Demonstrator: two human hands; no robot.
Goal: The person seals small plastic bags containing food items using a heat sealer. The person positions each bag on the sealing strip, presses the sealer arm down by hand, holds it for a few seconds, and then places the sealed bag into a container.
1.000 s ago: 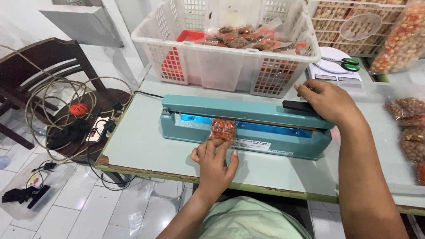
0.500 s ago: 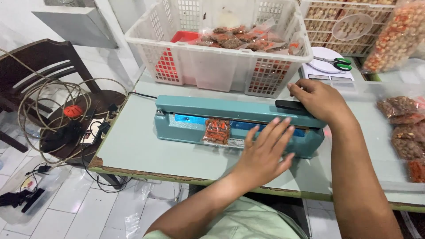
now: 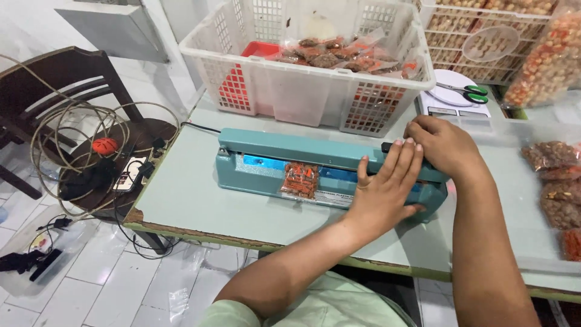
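A teal heat sealer [image 3: 266, 158] lies across the pale green table [image 3: 181, 200]. Its arm is down on a small clear packet of orange-red snacks [image 3: 300, 180], which sticks out at the front. My right hand [image 3: 445, 147] presses on the black handle at the arm's right end. My left hand [image 3: 387, 191] lies flat with fingers spread on the sealer's arm and body, just left of my right hand and right of the packet. It holds nothing.
A white plastic basket [image 3: 302, 100] with sealed snack packets stands behind the sealer. A white scale with green-handled scissors [image 3: 469, 92] sits at back right. Bagged snacks [image 3: 554, 175] lie at the right. A dark chair [image 3: 66, 79] with coiled cable stands at left.
My left hand has left the packet and moved right onto the sealer's arm beside my right hand. The packet stays clamped in the sealer. My right hand keeps pressing the handle.
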